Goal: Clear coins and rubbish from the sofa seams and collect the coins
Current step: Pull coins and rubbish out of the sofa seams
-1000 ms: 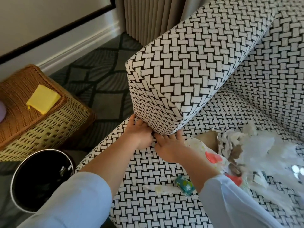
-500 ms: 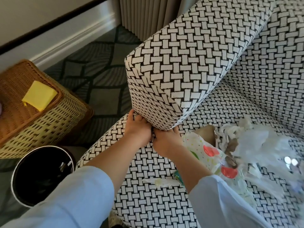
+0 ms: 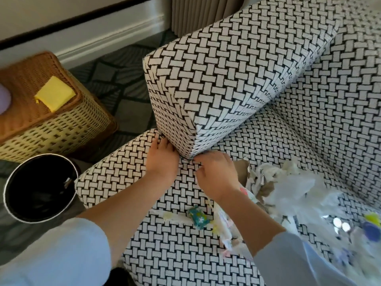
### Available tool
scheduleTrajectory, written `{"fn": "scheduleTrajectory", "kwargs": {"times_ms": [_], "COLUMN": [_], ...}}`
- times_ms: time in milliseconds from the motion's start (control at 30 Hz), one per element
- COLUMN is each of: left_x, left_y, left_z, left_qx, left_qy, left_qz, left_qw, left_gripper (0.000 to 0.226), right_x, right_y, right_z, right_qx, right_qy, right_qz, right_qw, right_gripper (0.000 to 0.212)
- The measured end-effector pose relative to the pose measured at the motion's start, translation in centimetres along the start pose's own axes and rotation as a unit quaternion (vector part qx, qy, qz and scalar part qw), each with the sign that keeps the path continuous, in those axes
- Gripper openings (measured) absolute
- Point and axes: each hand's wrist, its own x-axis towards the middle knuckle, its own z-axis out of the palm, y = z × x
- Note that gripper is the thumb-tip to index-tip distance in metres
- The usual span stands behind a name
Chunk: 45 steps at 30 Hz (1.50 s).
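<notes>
Your sofa [image 3: 329, 124] is covered in a black-and-white basket-weave fabric, and its blocky armrest [image 3: 226, 79] sits on the seat cushion [image 3: 165, 254] at the centre of the view. Both of your hands are at the near corner of that armrest, where its base meets the seat.

Your left hand [image 3: 162, 159] lies flat on the cushion with its fingers straight and pushed into the seam under the armrest's left face, gripping nothing that shows. The fingertips are hidden in the seam. Your right hand [image 3: 216, 174] is just right of the corner with its fingers curled toward the seam. I cannot tell whether they pinch anything.

The rubbish pile [image 3: 288, 182] spreads over the seat to the right: torn white paper, brown scraps and clear plastic, all blurred. A teal wrapper [image 3: 198, 218] lies on the cushion between your forearms, with a pale scrap [image 3: 169, 216] just left of it. Two bright round spots [image 3: 341, 222] at the near right may be coins, but they are too smeared to be sure.

On the floor to the left stand a black bin [image 3: 39, 186] and a wicker basket [image 3: 61, 129]. A yellow pad [image 3: 54, 93] lies on the basket's lid, and a lilac object [image 3: 4, 98] beside it is cut off by the frame edge.
</notes>
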Motion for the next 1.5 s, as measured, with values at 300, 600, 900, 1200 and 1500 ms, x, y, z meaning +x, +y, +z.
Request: {"fn": "scheduleTrajectory", "kwargs": {"times_ms": [300, 600, 900, 1200, 1500], "left_x": [0.2, 0.3, 0.6, -1.0, -7.8], "left_y": [2.4, 3.1, 2.1, 1.4, 0.4], "left_z": [-0.9, -1.1, 1.2, 1.6, 2.8], "left_qx": [-0.098, -0.293, -0.125, -0.127, -0.192], "left_qy": [0.000, 0.040, 0.037, 0.022, 0.054], "left_qz": [-0.082, -0.179, -0.057, -0.038, 0.113], "left_qw": [0.992, 0.938, 0.990, 0.991, 0.973], "left_gripper": [0.070, 0.063, 0.072, 0.064, 0.058], "right_x": [5.4, 7.6, 7.6, 5.4, -2.2], "right_y": [1.7, 2.0, 2.8, 1.1, -0.2], "right_z": [1.1, 3.4, 3.8, 2.8, -1.1], "right_qx": [-0.154, -0.144, -0.072, -0.156, 0.049], "right_qy": [-0.230, -0.262, -0.222, -0.180, -0.177], "right_qz": [-0.030, -0.005, -0.003, 0.013, -0.019], "right_qw": [0.960, 0.954, 0.972, 0.971, 0.983], "right_gripper": [0.062, 0.076, 0.077, 0.062, 0.047]}}
